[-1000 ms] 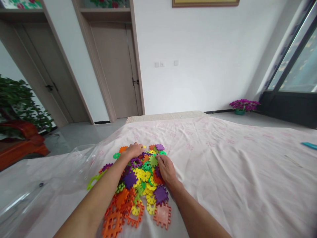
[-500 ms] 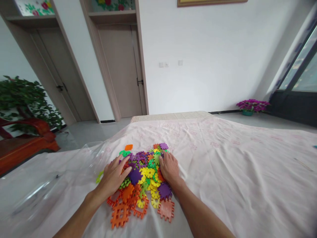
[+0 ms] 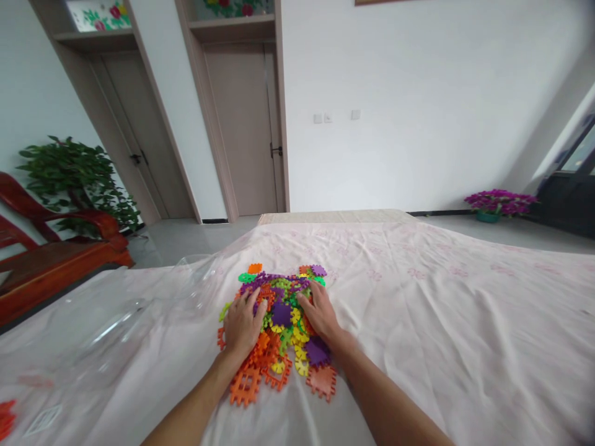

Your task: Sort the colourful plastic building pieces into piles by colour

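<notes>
A heap of flat plastic interlocking pieces in orange, yellow, green and purple lies on a pale pink cloth. My left hand rests palm down on the heap's left side, fingers stretched forward over the pieces. My right hand lies on the heap's right side, fingers spread and pressing on the pieces. Neither hand lifts a piece. Large orange grid pieces sit at the near edge of the heap, just below my left wrist.
A clear plastic bag lies crumpled on the cloth left of the heap. A red wooden chair and a leafy plant stand at the left. Two doors are behind; purple flowers sit on the floor at far right.
My left hand drew back from the heap's far edge and moved in against its left side. The pieces are bunched closer together. The view turned left.
</notes>
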Tool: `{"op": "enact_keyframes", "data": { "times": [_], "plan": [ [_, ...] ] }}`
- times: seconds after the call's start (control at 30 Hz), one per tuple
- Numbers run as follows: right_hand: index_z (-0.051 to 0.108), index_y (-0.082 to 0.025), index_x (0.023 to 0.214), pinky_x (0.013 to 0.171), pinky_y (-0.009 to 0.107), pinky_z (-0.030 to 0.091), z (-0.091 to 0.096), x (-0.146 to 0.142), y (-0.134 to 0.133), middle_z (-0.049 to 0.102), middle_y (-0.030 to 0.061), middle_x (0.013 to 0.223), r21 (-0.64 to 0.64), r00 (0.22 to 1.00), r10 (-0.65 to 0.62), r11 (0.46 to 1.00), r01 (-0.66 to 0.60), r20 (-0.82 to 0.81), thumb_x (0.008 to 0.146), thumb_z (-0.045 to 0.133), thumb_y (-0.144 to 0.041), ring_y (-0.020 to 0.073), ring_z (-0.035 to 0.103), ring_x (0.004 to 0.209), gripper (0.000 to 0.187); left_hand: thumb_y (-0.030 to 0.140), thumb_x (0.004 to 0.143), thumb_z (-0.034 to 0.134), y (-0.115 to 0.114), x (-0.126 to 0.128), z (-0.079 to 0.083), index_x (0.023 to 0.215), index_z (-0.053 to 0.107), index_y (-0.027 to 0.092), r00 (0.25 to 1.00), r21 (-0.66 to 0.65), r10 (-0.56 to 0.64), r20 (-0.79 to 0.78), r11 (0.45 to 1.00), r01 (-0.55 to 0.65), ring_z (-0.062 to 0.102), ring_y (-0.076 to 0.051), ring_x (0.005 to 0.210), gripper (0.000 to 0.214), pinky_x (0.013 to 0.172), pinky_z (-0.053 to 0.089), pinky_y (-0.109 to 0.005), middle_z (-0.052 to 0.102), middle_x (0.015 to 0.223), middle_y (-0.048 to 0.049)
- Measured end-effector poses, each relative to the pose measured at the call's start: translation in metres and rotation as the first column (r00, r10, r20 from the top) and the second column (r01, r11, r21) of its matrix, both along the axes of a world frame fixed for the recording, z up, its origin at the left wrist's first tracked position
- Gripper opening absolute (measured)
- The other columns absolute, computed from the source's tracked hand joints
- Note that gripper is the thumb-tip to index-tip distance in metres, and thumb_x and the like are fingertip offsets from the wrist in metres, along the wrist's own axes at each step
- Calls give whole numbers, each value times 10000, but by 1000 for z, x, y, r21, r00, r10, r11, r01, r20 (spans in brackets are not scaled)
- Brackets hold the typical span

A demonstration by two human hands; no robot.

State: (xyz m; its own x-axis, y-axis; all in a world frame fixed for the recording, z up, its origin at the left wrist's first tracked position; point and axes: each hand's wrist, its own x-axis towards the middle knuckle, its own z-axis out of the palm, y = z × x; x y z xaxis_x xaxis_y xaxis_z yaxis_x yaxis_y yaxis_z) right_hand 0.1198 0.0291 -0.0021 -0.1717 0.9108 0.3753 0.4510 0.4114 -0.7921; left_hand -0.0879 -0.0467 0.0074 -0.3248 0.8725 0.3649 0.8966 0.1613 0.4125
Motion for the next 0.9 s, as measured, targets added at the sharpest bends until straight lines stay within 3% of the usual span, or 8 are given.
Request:
{"op": "enact_keyframes", "data": {
  "times": [0.13,0.23,0.43,0.5,0.57,0.73,0.83,0.9],
  "plan": [
    [636,-160,1324,1186,437,309,8,-19,-5,557,137,1422,-103,978,-31,995,10,-205,849,610,-528,300,450,1372,601,452,967,411,13,23,4,1376,619,224,981,78,-83,175,994,70,535,-281,1322,512,1161,358,-461,614,1414,-105],
    [657,-164,1306,1138,433,368,21,-27,-4,618,120,1366,-228,935,-57,973,-26,-350,809,635,-512,308,516,1306,607,418,964,413,24,32,5,1308,663,214,913,172,-166,374,979,108,544,-252,1317,471,1180,342,-433,638,1384,-90],
    [688,-185,1250,1097,415,401,59,-51,0,667,78,1308,-272,885,7,950,-151,-466,780,624,-397,296,570,1242,519,509,975,373,37,31,7,1226,689,134,526,319,-309,793,945,73,598,-242,1269,552,1137,409,-416,700,1282,-126],
    [667,-193,1278,1119,417,378,72,-61,0,645,75,1341,-244,884,51,952,-184,-465,802,604,-389,285,545,1274,519,559,962,394,35,24,12,1221,687,126,467,325,-313,827,944,57,625,-262,1228,584,1093,448,-434,722,1233,-131],
    [640,-209,1319,1147,418,349,83,-67,0,597,73,1406,-212,879,146,941,-265,-454,836,597,-433,276,496,1335,534,573,954,413,30,13,20,1222,685,137,505,328,-311,805,943,57,628,-269,1218,580,1078,457,-439,722,1234,-129],
    [537,-274,1436,1152,453,353,95,-45,4,473,77,1536,-206,863,364,868,-451,-351,768,730,-545,300,399,1433,746,515,1002,288,16,-12,30,1268,649,178,741,295,-182,646,955,-22,547,-228,1325,561,1165,362,-402,647,1366,-113],
    [453,-256,1507,1177,486,307,92,-6,4,410,116,1579,-246,886,450,851,-463,-109,672,816,-528,330,378,1444,950,500,987,328,13,-15,24,1309,624,176,833,198,-122,540,980,15,500,-226,1373,544,1195,317,-390,612,1411,-114],
    [397,-231,1546,1206,506,238,86,22,-1,367,141,1602,-299,845,517,834,-463,134,571,876,-494,363,307,1477,1119,492,964,386,13,-13,19,1344,604,176,883,121,-97,460,992,46,483,-240,1389,540,1196,314,-395,585,1441,-123]
  ]
}}
